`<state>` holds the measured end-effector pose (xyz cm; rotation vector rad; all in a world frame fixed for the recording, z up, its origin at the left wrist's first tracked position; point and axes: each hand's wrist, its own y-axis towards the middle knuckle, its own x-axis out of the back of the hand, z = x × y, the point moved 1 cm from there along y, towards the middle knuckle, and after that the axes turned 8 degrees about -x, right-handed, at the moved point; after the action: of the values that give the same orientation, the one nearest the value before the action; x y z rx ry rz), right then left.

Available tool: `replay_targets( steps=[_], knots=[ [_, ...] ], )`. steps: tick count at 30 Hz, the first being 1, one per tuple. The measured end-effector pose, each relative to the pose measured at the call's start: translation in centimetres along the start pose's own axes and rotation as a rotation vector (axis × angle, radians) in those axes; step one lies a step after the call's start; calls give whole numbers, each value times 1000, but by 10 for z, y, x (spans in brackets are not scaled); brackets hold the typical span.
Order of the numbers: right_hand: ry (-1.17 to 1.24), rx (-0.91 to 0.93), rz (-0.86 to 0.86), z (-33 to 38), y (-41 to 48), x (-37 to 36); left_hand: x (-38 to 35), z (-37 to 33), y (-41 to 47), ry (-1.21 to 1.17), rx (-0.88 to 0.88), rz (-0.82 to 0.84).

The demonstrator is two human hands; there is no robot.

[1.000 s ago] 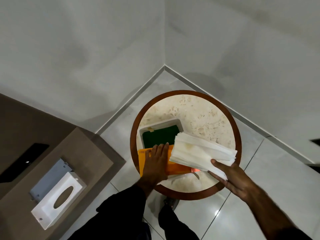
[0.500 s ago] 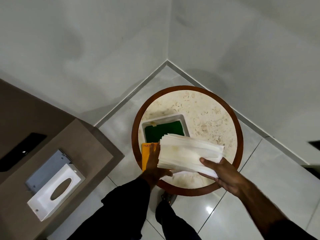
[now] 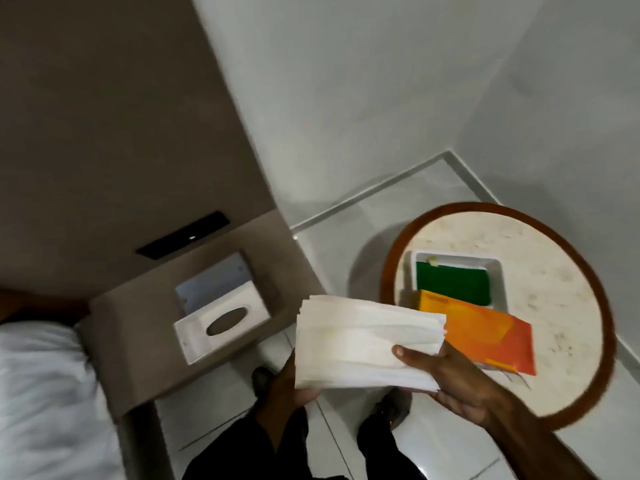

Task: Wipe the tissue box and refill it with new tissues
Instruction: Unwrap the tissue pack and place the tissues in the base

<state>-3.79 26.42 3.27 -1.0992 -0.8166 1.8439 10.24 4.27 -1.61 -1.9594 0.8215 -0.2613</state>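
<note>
Between the brown bedside ledge [image 3: 221, 344] on my left and the round marble-topped table [image 3: 554, 306] on my right, I hold a thick stack of white tissues [image 3: 363, 344] over the tiled floor [image 3: 346, 237]. My right hand [image 3: 453, 379] grips the stack at its right end, thumb pressed flat on the top sheet and fingers curled under. My left hand [image 3: 287, 386] supports the stack from below at its lower left corner, mostly hidden by the paper, so I cannot tell how tightly it closes. The two hands are apart, joined only by the tissues between them. On the ledge lies the white tissue box cover [image 3: 221, 323] with its oval slot facing up, resting partly over a grey metal plate [image 3: 214, 282]; a black panel [image 3: 183, 233] is set in the brown wall surface behind it. On the table sits a white tray [image 3: 498, 271] holding something green [image 3: 453, 285], and an orange tissue packet [image 3: 485, 334] lies across the tray's near edge and onto the tabletop, touching the tray. White bedding [image 3: 41, 393] shows at the lower left. My dark trousers and shoes [image 3: 259, 375] are visible below the tissues, on the floor.
</note>
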Motion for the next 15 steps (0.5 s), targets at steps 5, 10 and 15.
replay_targets(
  steps=[5,10,15],
  knots=[
    [-185,-113,84,-26,54,-113,102,-44,-1,-435,182,132],
    [-325,-167,118,-37,109,-191,166,-86,22,-477,42,237],
    [-505,-147,190,-29,156,-241,217,-103,56,-425,-55,165]
  ],
)
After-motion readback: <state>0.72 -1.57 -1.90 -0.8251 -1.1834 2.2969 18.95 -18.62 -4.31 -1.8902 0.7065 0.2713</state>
